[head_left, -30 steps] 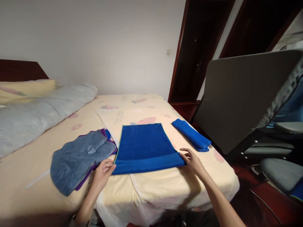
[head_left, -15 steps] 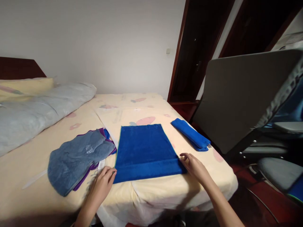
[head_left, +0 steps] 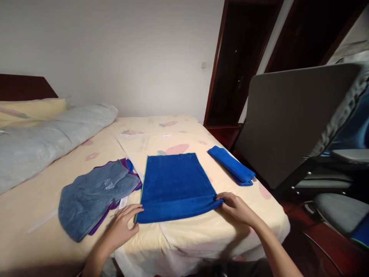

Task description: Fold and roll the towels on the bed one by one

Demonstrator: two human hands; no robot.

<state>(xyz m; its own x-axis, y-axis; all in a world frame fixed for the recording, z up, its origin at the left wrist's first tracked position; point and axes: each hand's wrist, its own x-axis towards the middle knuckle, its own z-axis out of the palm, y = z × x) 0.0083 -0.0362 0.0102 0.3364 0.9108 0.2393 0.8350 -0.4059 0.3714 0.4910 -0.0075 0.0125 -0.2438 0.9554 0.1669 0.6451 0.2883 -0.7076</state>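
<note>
A blue towel (head_left: 175,175) with thin green edging lies spread on the bed, its near edge folded over in a band. My right hand (head_left: 235,206) pinches the near right corner of this towel and bunches the cloth slightly. At the near left corner is my left hand (head_left: 123,225), its thumb and fingers apart around the folded edge, fingertips touching the cloth. Left of the towel lies a pile of grey-blue and purple cloths (head_left: 92,192), the top one with pale lettering. A folded blue towel (head_left: 232,165) rests to the right.
The bed (head_left: 161,130) has a pale yellow sheet with carrot prints. A rolled grey quilt (head_left: 57,134) and a yellow pillow (head_left: 34,107) lie at the left. Beyond the bed's right edge stand a large grey panel (head_left: 288,123) and a chair seat (head_left: 331,209).
My right hand has closed on the towel's near right corner and lifted it a little, curving the near edge. My left thumb has spread away from the fingers.
</note>
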